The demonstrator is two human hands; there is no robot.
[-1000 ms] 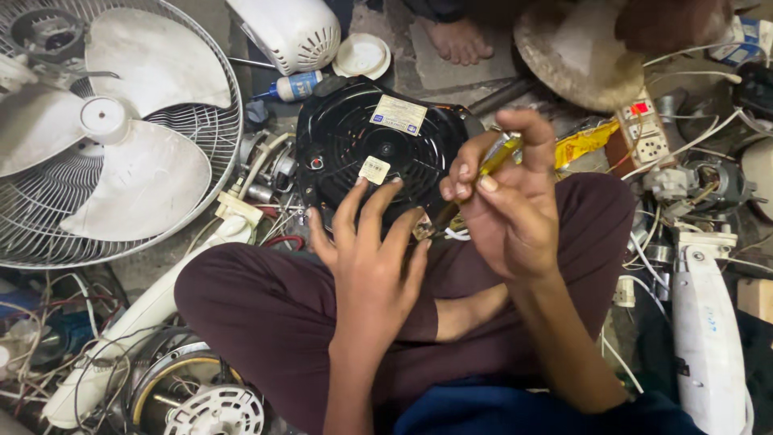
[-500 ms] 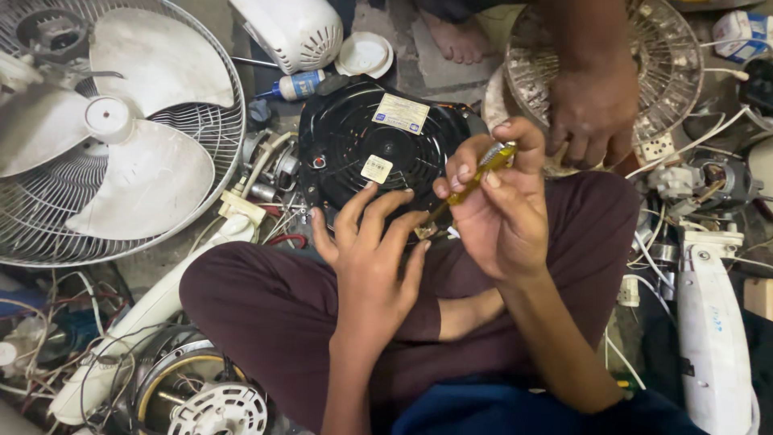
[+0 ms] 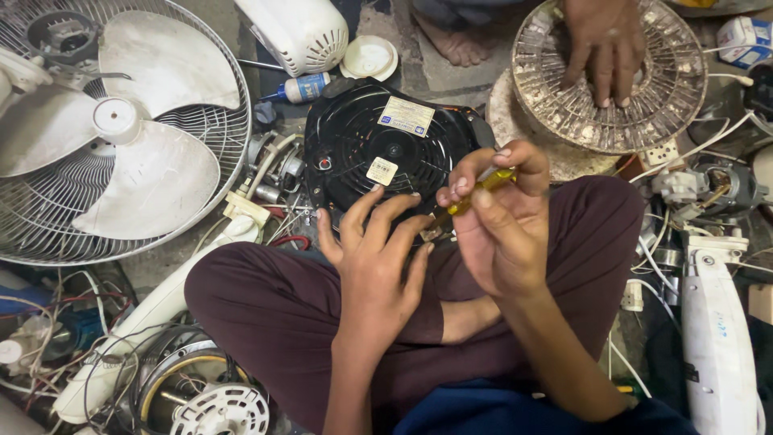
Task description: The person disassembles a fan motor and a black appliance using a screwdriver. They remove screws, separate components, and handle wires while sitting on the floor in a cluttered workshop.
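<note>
Over the crossed legs, seen from the head camera, the right hand (image 3: 503, 221) pinches a yellow-handled screwdriver (image 3: 475, 193), a slim translucent tool. Its long axis runs diagonally, handle up-right, tip pointing down-left toward the edge of the black round fan housing (image 3: 378, 149). The left hand (image 3: 374, 258) lies with fingers spread against that housing. Another person's hand (image 3: 604, 44) presses a dusty wire grille (image 3: 676, 97) beyond.

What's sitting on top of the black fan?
Two stickers lie on the black fan. The left hand covers its near edge, and the right hand holds a yellow screwdriver there. The screwdriver's tip is hidden.
</note>
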